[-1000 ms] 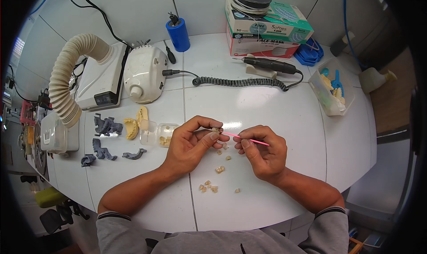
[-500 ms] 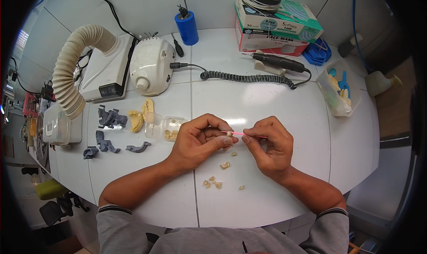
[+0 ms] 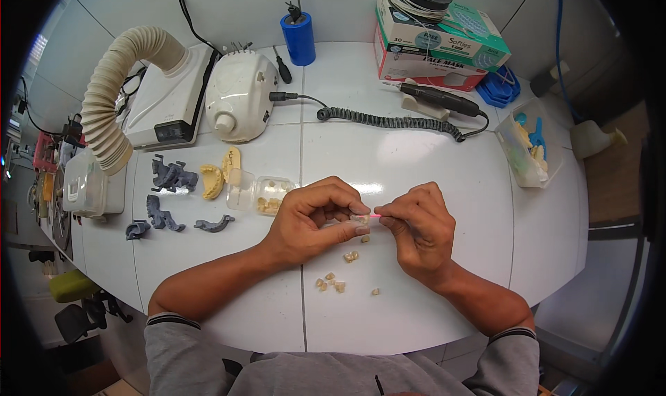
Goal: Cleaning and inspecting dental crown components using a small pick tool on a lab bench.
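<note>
Left hand (image 3: 318, 212): Over a white bench (image 3: 444, 313), it pinches a tooth-coloured dental piece (image 3: 362, 220) between thumb and fingers, partly hiding it.
Right hand (image 3: 423, 233): At three o'clock from the piece, its fingertips grasp a thin pink stick (image 3: 376, 216) aimed at the piece; whether the two touch cannot be told.
Work in hand: One piece appears to be mid-handling.
Loose pieces: A single piece (image 3: 365, 239) lies at six o'clock, just below the left fingertips; a small clump (image 3: 351, 256) sits just past six, another single (image 3: 375, 292) farther out near six, and a scattered group (image 3: 340, 286) at seven.
Clear hinged box (image 3: 240, 199): Unfolded between nine and ten o'clock, it holds more yellowish pieces (image 3: 268, 205).
Done: Uncertain; nothing visible marks any loose piece as finished.
Left: The held piece looks unfinished; if the others need the same attention, much remains.
Standing by: A black handpiece (image 3: 440, 99) rests at one o'clock; grey dental models (image 3: 173, 175) lie toward nine, untouched by either hand.
</note>
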A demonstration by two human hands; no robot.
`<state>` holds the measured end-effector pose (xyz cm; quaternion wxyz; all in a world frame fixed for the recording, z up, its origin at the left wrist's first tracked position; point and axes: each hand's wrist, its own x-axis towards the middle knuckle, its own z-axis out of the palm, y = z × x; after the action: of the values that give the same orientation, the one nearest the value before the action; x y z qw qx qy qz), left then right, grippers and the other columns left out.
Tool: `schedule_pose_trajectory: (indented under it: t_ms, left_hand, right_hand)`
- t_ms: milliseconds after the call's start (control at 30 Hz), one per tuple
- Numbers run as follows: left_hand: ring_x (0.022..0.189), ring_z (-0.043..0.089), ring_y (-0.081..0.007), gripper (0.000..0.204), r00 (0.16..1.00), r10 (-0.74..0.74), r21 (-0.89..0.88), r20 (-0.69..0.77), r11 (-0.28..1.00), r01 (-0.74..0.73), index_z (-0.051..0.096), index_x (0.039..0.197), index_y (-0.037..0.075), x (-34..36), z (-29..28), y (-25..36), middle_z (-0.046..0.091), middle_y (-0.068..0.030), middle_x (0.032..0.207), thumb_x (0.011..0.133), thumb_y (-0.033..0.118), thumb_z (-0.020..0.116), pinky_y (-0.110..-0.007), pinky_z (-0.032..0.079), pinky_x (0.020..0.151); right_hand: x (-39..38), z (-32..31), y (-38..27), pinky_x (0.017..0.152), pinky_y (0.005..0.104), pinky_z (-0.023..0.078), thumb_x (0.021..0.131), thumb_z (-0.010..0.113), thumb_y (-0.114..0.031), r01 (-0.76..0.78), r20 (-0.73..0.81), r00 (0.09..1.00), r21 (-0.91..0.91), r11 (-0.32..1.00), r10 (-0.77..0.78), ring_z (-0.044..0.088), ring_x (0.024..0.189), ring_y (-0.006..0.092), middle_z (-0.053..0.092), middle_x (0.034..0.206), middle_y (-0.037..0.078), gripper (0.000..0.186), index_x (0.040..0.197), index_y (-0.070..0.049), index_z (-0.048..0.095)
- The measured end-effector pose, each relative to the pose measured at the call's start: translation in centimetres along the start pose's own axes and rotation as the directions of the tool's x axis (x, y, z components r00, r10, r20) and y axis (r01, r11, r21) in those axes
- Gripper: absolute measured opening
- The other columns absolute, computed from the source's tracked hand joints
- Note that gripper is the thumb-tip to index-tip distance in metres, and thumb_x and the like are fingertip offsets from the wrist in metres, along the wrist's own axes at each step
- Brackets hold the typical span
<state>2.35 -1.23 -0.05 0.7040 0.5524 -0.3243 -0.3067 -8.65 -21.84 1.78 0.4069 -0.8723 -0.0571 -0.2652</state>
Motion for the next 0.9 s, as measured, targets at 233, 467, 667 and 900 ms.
schedule_pose_trajectory:
  t_ms: [233,467,667,900]
  left_hand:
    - [0.103,0.069,-0.0142,0.024,0.998,0.053,0.072,0.027,0.996,-0.055,0.074,0.117,0.002,-0.09,0.02,0.01,0.07,-0.0088,0.115,0.093,0.0,0.079,-0.028,0.059,0.09]
    - [0.108,0.071,-0.0184,0.023,0.998,0.004,0.09,0.063,0.996,-0.01,0.072,0.112,-0.001,-0.21,0.13,0.24,0.07,-0.0146,0.114,0.09,-0.006,0.079,-0.034,0.06,0.095]
    - [0.104,0.068,-0.014,0.026,0.997,0.056,0.041,0.052,0.997,-0.059,0.07,0.117,0.001,-0.27,0.14,-0.19,0.069,-0.0082,0.113,0.093,0.0,0.08,-0.029,0.058,0.09]
    - [0.104,0.066,-0.0131,0.026,0.994,0.082,0.008,-0.068,0.997,-0.082,0.068,0.118,0.0,-0.22,0.64,-0.23,0.067,-0.008,0.113,0.094,-0.001,0.08,-0.029,0.057,0.089]
  right_hand:
    - [-0.19,0.17,0.24,0.079,0.0351,0.041,0.075,0.083,0.009,-0.001,-0.003,1.0,0.006,1.0,0.001,0.054,0.085,0.0235,0.066,0.082,0.002,0.023,0.09,-0.007,0.076]
    - [-0.2,0.17,0.3,0.079,0.0359,0.039,0.074,0.08,0.012,-0.009,0.008,1.0,0.003,1.0,0.009,0.053,0.087,0.0233,0.064,0.085,0.002,0.025,0.088,-0.008,0.073]
    - [-0.32,0.07,0.37,0.079,0.0349,0.037,0.077,0.079,0.009,0.019,0.048,0.999,-0.048,0.999,-0.017,0.05,0.084,0.0227,0.058,0.08,0.001,0.024,0.094,-0.009,0.076]
    - [-0.18,-0.28,0.39,0.077,0.034,0.041,0.087,0.074,0.01,-0.001,0.004,1.0,-0.079,0.997,0.001,0.055,0.082,0.0199,0.063,0.084,0.002,0.025,0.106,-0.006,0.076]
